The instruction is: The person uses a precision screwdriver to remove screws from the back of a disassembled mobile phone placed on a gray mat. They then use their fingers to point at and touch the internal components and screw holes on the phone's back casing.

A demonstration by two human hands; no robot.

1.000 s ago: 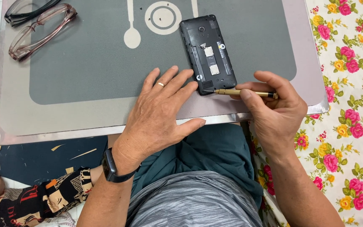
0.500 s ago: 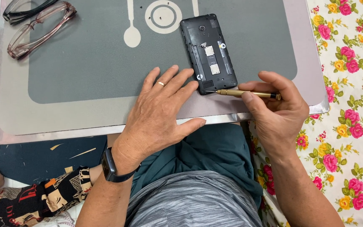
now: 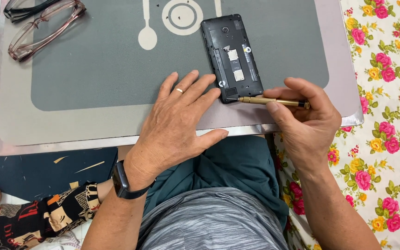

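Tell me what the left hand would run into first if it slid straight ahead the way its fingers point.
Probably the phone: the left hand lies flat on the mat, fingers pointing up and to the right, the fingertips already at the phone's lower edge.

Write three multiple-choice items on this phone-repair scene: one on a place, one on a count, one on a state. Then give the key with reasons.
1. Where do the glasses lie?
A. at the mat's far left corner
B. on the phone
C. on the floral cloth

2. How many rings show on the left hand?
A. none
B. one
C. three

3. What state is the phone in?
A. back cover off, insides showing
B. screen up and lit
C. sealed in a case

Key: 1 A, they lie at the top left of the grey mat. 2 B, a single band sits on one finger. 3 A, slots and the camera lens show, and the right hand sets a brass screwdriver at its near end.
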